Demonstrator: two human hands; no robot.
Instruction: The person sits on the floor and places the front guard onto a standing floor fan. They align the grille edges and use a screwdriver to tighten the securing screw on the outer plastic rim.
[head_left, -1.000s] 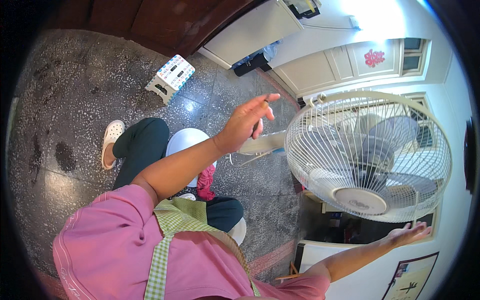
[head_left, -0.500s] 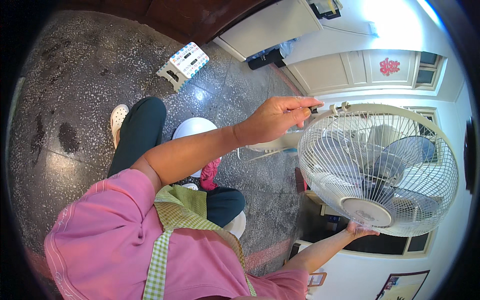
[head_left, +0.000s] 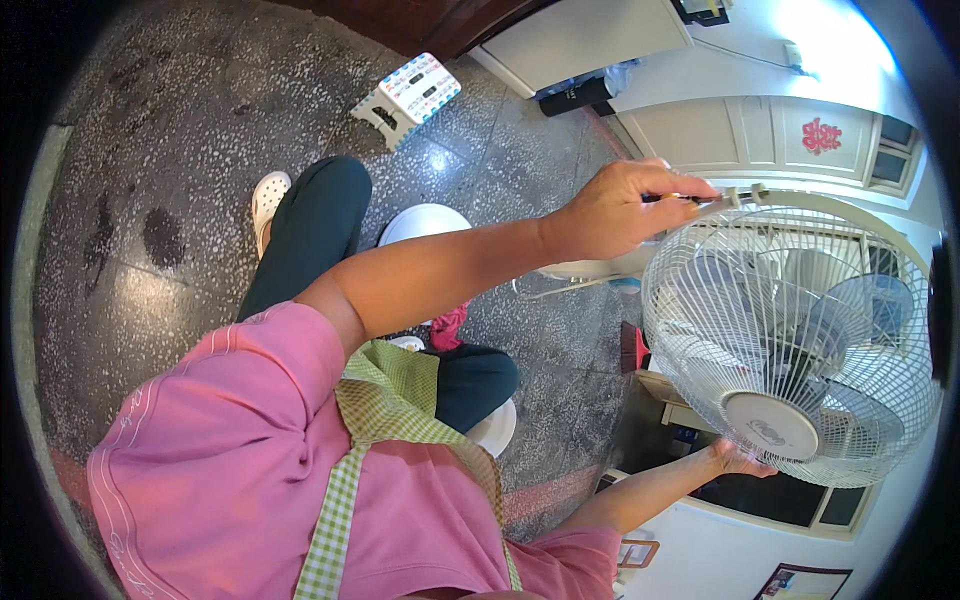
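Fan cage [head_left: 690,325] encloses blades [head_left: 872,308] — left hand [head_left: 620,208], right hand [head_left: 742,458] at its edge.

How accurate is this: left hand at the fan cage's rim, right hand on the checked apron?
One slip: the head view shows the right hand at the lower edge of the fan cage, not on the checked apron. The left hand is where you say.

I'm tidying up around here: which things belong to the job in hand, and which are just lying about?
In use:
white wire-caged fan, the right hand at its cage
slim dark object, partly hidden, pinched in the left hand

Apparently just lying about:
white step stool with a colourful patterned top
crumpled pink cloth
black cylinder beside the white cabinet
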